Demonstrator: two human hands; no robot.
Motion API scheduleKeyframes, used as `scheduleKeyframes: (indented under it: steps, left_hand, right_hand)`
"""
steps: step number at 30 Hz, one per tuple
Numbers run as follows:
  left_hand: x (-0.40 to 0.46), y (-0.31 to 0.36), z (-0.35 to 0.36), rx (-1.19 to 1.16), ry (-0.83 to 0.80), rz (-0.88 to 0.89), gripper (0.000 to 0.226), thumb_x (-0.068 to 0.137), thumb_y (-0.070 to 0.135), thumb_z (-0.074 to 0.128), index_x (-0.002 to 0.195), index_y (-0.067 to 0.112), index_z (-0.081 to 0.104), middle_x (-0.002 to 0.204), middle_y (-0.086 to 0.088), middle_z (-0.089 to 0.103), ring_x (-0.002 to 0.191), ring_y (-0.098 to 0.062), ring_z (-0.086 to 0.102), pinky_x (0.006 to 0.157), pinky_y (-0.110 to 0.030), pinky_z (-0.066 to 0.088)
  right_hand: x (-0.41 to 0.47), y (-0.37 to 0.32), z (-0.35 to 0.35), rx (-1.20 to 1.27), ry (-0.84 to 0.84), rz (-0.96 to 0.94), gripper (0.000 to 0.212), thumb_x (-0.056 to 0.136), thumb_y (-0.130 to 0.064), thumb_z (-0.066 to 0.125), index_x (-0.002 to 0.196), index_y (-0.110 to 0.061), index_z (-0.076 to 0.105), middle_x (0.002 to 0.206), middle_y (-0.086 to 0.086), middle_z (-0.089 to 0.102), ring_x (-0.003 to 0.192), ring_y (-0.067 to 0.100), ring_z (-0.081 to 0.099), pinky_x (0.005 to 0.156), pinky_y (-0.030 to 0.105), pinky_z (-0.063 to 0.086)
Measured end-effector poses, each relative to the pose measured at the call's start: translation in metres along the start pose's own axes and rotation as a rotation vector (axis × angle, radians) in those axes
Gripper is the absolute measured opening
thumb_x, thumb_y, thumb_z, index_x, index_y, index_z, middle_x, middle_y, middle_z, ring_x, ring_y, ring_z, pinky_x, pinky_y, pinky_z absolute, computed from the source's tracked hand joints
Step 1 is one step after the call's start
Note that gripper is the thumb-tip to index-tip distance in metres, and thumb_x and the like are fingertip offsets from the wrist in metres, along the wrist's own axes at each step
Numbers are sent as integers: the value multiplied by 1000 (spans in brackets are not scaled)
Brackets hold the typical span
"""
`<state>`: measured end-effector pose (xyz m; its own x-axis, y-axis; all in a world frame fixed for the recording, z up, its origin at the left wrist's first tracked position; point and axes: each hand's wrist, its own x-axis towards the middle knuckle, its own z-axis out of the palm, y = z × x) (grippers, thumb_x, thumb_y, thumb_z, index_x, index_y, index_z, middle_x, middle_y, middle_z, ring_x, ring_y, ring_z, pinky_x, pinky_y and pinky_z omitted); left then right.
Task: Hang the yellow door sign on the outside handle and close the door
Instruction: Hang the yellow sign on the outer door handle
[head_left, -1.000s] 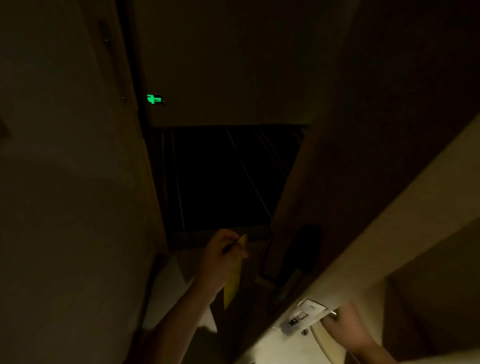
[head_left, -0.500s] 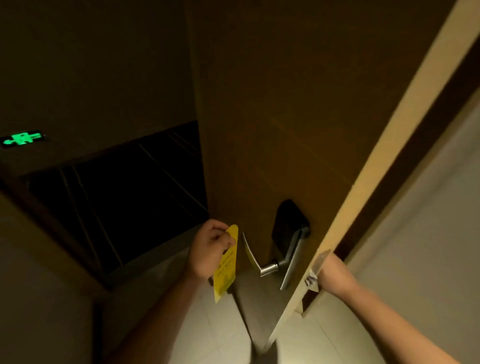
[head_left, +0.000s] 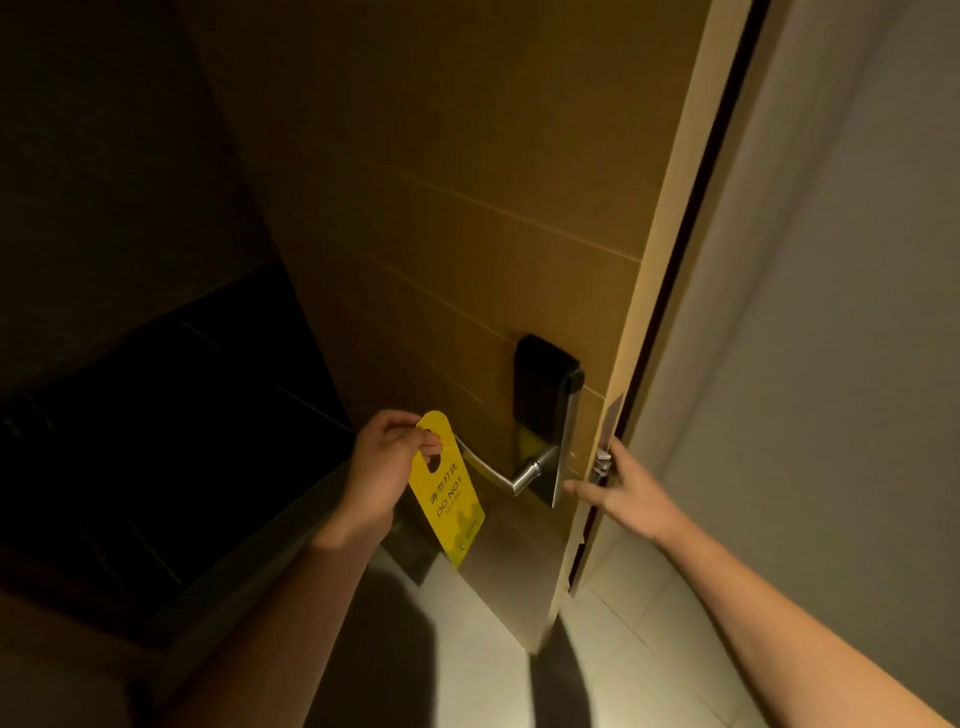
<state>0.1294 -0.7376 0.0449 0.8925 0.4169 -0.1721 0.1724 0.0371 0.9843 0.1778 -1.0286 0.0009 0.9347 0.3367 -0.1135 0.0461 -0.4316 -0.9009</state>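
Observation:
My left hand (head_left: 382, 473) pinches the top of the yellow door sign (head_left: 447, 493) beside its hanging hole. The sign hangs just left of the free tip of the silver outside handle (head_left: 498, 470), close to touching it. The handle sticks out leftward from a black and steel lock plate (head_left: 550, 415) on the brown door (head_left: 467, 208), which stands open. My right hand (head_left: 621, 488) grips the door's edge at latch height, thumb on the outer face near the plate.
A pale wall (head_left: 831, 312) rises right of the door edge. Light floor tiles (head_left: 597, 670) lie below. A dark corridor floor (head_left: 156, 405) and dim wall fill the left side.
The view has swung right, bringing the door's outer face and handle into full sight. My left hand has carried the sign right and up to the handle tip. My right hand still holds the door edge.

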Motion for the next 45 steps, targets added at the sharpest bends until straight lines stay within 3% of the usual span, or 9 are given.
scheduleKeyframes:
  steps: [4, 12, 15, 18, 22, 26, 32, 36, 45]
  left_hand:
    - [16, -8, 5, -3, 35, -51, 23, 79, 0, 67, 98, 12, 64, 91, -12, 76, 82, -22, 75, 74, -36, 56]
    - [38, -3, 16, 91, 93, -110, 18, 80, 1, 71, 95, 8, 63, 91, -9, 73, 83, -20, 72, 71, -37, 57]
    - [44, -2, 24, 138, 103, -98, 15, 80, 5, 73, 89, 11, 63, 90, -9, 70, 87, -26, 68, 80, -43, 55]
    - [45, -5, 33, 171, 121, -115, 15, 80, 10, 75, 88, 15, 63, 105, -12, 69, 100, -31, 63, 92, -50, 52]
    - [45, -13, 43, 165, 67, -158, 15, 81, 11, 74, 93, 18, 67, 113, -16, 69, 109, -34, 62, 99, -54, 49]
    - [45, -21, 54, 159, 43, -170, 22, 83, 12, 72, 105, 13, 70, 106, -15, 72, 105, -31, 65, 99, -54, 49]
    - [48, -31, 58, 126, -9, -186, 14, 87, 8, 66, 95, 17, 71, 91, -13, 74, 90, -26, 71, 87, -48, 54]
    - [55, -34, 58, 109, 10, -210, 17, 90, 8, 63, 104, 15, 68, 100, -15, 73, 95, -25, 70, 77, -38, 56]
    - [60, -24, 75, 162, -66, -183, 18, 93, 12, 60, 109, 12, 68, 92, -13, 74, 84, -27, 70, 68, -36, 54]
  right_hand:
    - [8, 9, 5, -38, 155, 40, 85, 65, -67, 71, 135, -36, 35, 126, -12, 55, 116, 14, 51, 97, 36, 42]
    - [21, 21, 3, -152, 253, 58, 96, 53, -82, 66, 133, -38, 34, 126, -5, 59, 102, 12, 54, 84, 30, 44]
    - [24, 27, -2, -143, 237, 41, 93, 55, -82, 66, 132, -35, 43, 122, -7, 61, 106, 16, 57, 85, 32, 49]
    - [25, 29, -7, -134, 207, 39, 81, 56, -81, 66, 122, -37, 52, 107, -16, 61, 100, 12, 59, 72, 22, 45]
    - [26, 26, -10, -94, 196, 33, 68, 56, -80, 67, 112, -45, 50, 91, -30, 54, 88, 2, 55, 64, 15, 38]
    - [28, 29, -12, -55, 177, 53, 81, 56, -77, 69, 124, -37, 51, 104, -21, 57, 98, 8, 55, 75, 22, 43]
    - [33, 35, -13, -18, 153, 84, 91, 55, -73, 72, 132, -31, 46, 126, -5, 59, 115, 19, 55, 96, 41, 48]
    - [34, 35, -12, -13, 152, 89, 90, 56, -73, 72, 131, -31, 47, 124, -6, 60, 115, 18, 55, 96, 41, 48]
    - [34, 32, -11, -19, 166, 91, 92, 57, -72, 72, 134, -31, 44, 128, -6, 59, 118, 19, 54, 93, 35, 44]
